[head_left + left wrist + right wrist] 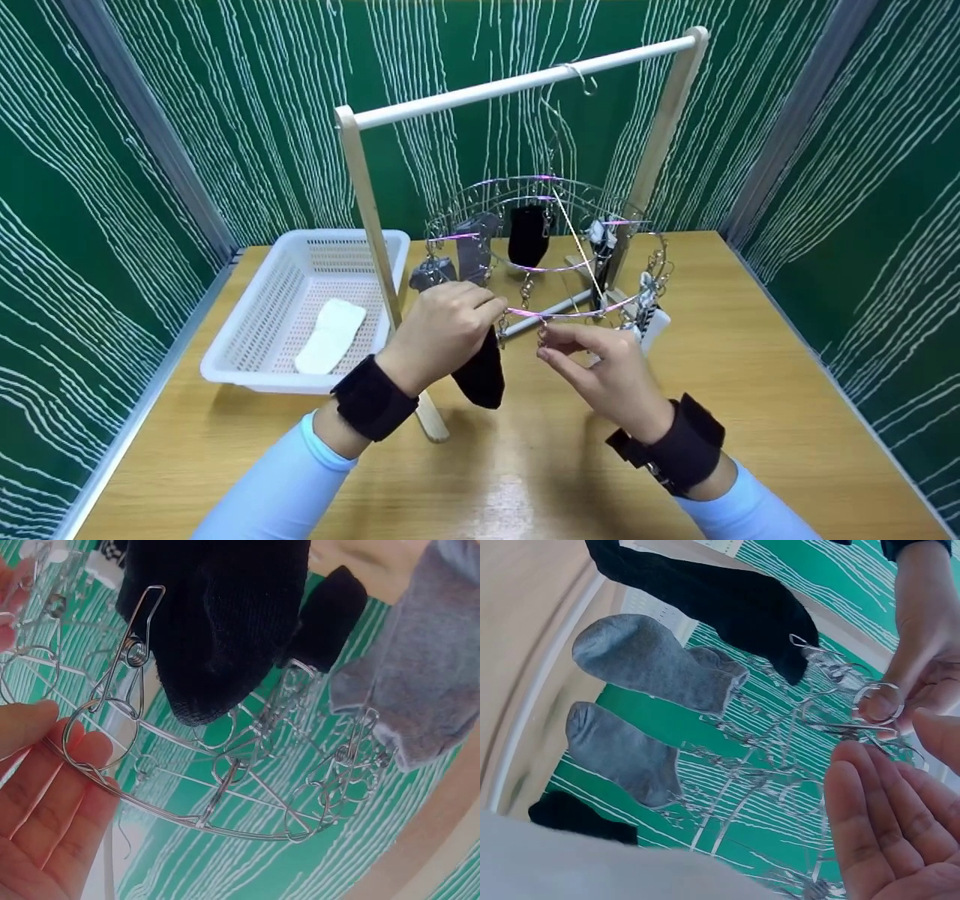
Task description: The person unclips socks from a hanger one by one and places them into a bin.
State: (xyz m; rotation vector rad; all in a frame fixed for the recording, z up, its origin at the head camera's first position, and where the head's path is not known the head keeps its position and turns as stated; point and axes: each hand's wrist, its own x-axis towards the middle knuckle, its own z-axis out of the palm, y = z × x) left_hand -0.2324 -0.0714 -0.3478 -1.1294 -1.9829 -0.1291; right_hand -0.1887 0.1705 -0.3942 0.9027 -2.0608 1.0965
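Observation:
A round wire sock hanger (556, 225) hangs from a wooden rail (525, 79). My left hand (487, 311) pinches the loop of a metal clip (127, 667) on the hanger's near rim, and a black sock (480, 371) dangles from that clip. In the left wrist view the same black sock (217, 622) fills the top, with my fingers (52, 787) under the wire ring. My right hand (546, 345) sits just right of it at the rim, fingers relaxed and palm open (889, 832), gripping nothing. Grey socks (652, 664) and another black sock (527, 232) hang from other clips.
A white plastic basket (247, 330) stands on the left of the wooden table (750, 390), with one white sock (330, 337) in it. The rail's wooden upright (371, 225) and its foot stand between the basket and my hands. Green patterned walls close in the table.

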